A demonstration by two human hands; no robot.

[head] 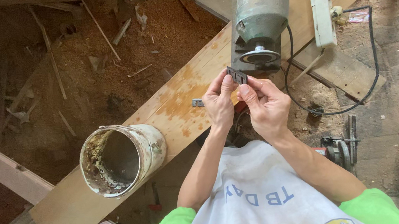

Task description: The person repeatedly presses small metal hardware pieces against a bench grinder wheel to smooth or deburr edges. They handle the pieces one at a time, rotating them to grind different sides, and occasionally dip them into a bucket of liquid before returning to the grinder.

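A long wooden plank (170, 110) serves as the counter, running slantwise from lower left to upper right above a floor (107, 62) thick with sawdust and wood scraps. Its middle stretch is stained orange-brown. At the upper end sits a green bench grinder (260, 11), its round wheel (259, 55) facing the person, with a black power cord (374, 61) looping off to the right over the ground. On the lower part of the plank stands a dirty white bucket (123, 158), tilted so that its crusted inside shows.

In front of the grinder, the person holds a small dark metal blade (237, 75) with slots in it, raised just below the wheel and apart from it. The left hand (219, 104) pinches the blade's left end between thumb and fingers; the right hand (267, 106) grips its right end the same way. A small grey metal piece (198, 102) lies on the plank just left of the left hand.
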